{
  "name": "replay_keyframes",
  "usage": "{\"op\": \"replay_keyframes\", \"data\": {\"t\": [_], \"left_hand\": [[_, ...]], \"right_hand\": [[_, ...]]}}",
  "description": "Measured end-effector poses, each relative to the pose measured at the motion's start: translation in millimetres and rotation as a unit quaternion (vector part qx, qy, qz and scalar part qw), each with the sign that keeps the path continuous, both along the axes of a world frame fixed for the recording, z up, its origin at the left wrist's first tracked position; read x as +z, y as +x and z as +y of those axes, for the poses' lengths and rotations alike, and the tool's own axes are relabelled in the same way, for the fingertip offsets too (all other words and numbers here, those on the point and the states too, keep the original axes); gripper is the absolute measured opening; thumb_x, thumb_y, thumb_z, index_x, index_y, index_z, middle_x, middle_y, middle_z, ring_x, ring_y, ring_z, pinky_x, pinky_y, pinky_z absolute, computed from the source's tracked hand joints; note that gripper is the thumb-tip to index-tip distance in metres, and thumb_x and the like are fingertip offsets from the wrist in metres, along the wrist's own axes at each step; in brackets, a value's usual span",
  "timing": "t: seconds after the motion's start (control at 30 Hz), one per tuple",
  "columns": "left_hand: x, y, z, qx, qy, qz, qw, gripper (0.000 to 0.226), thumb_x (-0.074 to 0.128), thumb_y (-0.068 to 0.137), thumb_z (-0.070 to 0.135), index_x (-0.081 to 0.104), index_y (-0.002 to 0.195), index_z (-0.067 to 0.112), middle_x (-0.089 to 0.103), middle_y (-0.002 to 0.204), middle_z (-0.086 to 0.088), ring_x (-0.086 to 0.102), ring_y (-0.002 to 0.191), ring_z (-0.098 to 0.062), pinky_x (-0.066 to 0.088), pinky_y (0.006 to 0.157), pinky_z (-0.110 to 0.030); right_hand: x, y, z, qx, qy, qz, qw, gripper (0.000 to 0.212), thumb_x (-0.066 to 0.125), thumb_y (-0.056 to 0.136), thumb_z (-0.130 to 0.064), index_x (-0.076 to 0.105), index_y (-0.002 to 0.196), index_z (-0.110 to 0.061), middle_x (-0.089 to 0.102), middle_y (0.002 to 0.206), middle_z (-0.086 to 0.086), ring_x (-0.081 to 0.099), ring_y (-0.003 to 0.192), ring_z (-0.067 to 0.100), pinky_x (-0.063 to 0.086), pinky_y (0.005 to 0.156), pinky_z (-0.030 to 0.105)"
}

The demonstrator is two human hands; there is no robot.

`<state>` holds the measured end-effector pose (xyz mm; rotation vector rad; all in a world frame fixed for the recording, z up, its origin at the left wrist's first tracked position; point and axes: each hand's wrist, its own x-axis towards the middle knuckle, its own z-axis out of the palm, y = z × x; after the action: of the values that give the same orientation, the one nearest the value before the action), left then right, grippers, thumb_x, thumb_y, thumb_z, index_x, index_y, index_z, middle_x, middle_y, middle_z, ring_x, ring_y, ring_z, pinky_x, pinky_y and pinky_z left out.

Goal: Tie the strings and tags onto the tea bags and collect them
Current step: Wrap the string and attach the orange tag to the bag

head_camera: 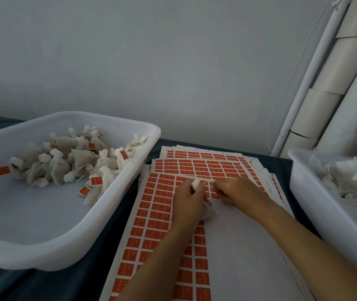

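The tea bag (197,183) sits over the sheets of red tags (158,205), its gathered neck gripped in the curled left hand (187,199), the body poking out below. The right hand (236,191), fingers pinched together just beside it, seems to be pulling the string tight (the thread itself is too fine to see). The tying looks underway; next it needs a tag, then a drop into the left tub (69,253) with the finished bags (73,159).
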<state>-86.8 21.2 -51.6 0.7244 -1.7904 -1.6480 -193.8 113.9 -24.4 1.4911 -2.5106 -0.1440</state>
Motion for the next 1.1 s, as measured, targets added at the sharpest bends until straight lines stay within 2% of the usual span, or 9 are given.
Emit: {"op": "replay_keyframes", "data": {"t": [0.13, 0.23, 0.33, 0.43, 0.53, 0.57, 0.7, 0.87, 1.1], "left_hand": [[0.1, -0.7, -1.6, 0.003, -0.004, -0.003, 1.000, 0.017, 0.051, 0.096, 0.025, 0.051, 0.079, 0.024, 0.058, 0.078, 0.003, 0.058, 0.074, -0.009, 0.043, 0.061, -0.014], [0.4, -2.4, -1.2, 0.005, -0.001, 0.002, 1.000, 0.014, 0.051, 0.095, 0.025, 0.053, 0.082, 0.021, 0.059, 0.081, 0.000, 0.059, 0.077, -0.012, 0.045, 0.064, -0.016], [0.5, -1.7, -0.5, 0.005, 0.000, 0.003, 1.000, 0.014, 0.050, 0.096, 0.024, 0.054, 0.083, 0.020, 0.059, 0.080, 0.000, 0.060, 0.077, -0.013, 0.046, 0.064, -0.017], [-0.9, -0.7, -2.7, 0.010, -0.006, 0.007, 1.000, 0.014, 0.049, 0.096, 0.023, 0.055, 0.084, 0.018, 0.058, 0.078, 0.001, 0.058, 0.073, -0.011, 0.046, 0.063, -0.016], [-1.0, -1.9, -1.9, 0.010, -0.004, 0.010, 1.000, 0.013, 0.049, 0.096, 0.024, 0.056, 0.089, 0.016, 0.058, 0.080, 0.001, 0.058, 0.073, -0.010, 0.046, 0.064, -0.016], [-0.9, -1.8, -1.0, 0.008, -0.004, 0.010, 1.000, 0.013, 0.049, 0.096, 0.024, 0.057, 0.090, 0.016, 0.059, 0.081, 0.001, 0.058, 0.073, -0.010, 0.046, 0.064, -0.016], [-1.4, 0.0, 0.7, -0.003, -0.001, 0.018, 1.000, 0.013, 0.050, 0.096, 0.022, 0.057, 0.086, 0.018, 0.058, 0.077, 0.002, 0.058, 0.072, -0.010, 0.047, 0.063, -0.016], [-1.4, 0.3, -0.9, -0.006, 0.006, 0.016, 1.000, 0.016, 0.051, 0.095, 0.023, 0.054, 0.079, 0.021, 0.056, 0.073, 0.005, 0.057, 0.068, -0.008, 0.043, 0.059, -0.015], [-3.0, 1.5, -2.1, -0.008, 0.012, 0.013, 1.000, 0.016, 0.050, 0.096, 0.023, 0.056, 0.081, 0.019, 0.058, 0.074, 0.003, 0.060, 0.069, -0.010, 0.043, 0.058, -0.015]], "right_hand": [[4.2, -8.7, -16.7, -0.070, 0.115, -0.019, 0.991, 0.027, 0.058, 0.091, -0.030, 0.056, 0.116, -0.024, 0.057, 0.124, -0.002, 0.059, 0.106, 0.018, 0.043, 0.096, 0.028], [-1.5, -18.3, -28.4, -0.069, 0.197, 0.015, 0.978, 0.044, 0.056, 0.090, -0.032, 0.041, 0.130, -0.024, 0.052, 0.125, 0.001, 0.054, 0.099, 0.020, 0.040, 0.096, 0.033], [-4.4, -15.1, -35.0, -0.084, 0.158, 0.005, 0.984, 0.039, 0.051, 0.093, -0.029, 0.040, 0.130, -0.025, 0.052, 0.104, 0.000, 0.051, 0.081, 0.015, 0.040, 0.086, 0.029], [3.5, 1.3, -30.4, -0.064, 0.131, -0.003, 0.989, 0.036, 0.047, 0.095, -0.029, 0.039, 0.130, -0.026, 0.053, 0.123, 0.000, 0.055, 0.103, 0.020, 0.041, 0.091, 0.031], [9.3, 5.9, -12.5, 0.019, 0.089, -0.024, 0.996, 0.026, 0.046, 0.093, -0.015, 0.055, 0.117, -0.016, 0.061, 0.113, 0.010, 0.058, 0.098, 0.028, 0.048, 0.082, 0.039], [9.6, 6.2, -6.7, 0.034, 0.080, -0.020, 0.996, 0.027, 0.047, 0.093, -0.012, 0.054, 0.119, -0.015, 0.061, 0.112, 0.011, 0.059, 0.099, 0.029, 0.049, 0.082, 0.039], [0.3, 8.6, -4.4, 0.019, 0.021, 0.017, 0.999, 0.046, 0.054, 0.094, -0.015, 0.038, 0.136, -0.026, 0.050, 0.135, -0.001, 0.055, 0.116, 0.019, 0.041, 0.099, 0.027], [-1.5, -0.6, -5.7, 0.004, -0.007, 0.010, 1.000, 0.024, 0.058, 0.091, -0.020, 0.056, 0.116, -0.022, 0.061, 0.121, 0.000, 0.062, 0.100, 0.017, 0.044, 0.091, 0.022], [-3.7, 5.6, -4.5, 0.010, -0.095, -0.012, 0.995, 0.019, 0.052, 0.094, -0.027, 0.056, 0.110, -0.020, 0.065, 0.109, 0.000, 0.064, 0.087, 0.013, 0.037, 0.074, 0.012]]}}
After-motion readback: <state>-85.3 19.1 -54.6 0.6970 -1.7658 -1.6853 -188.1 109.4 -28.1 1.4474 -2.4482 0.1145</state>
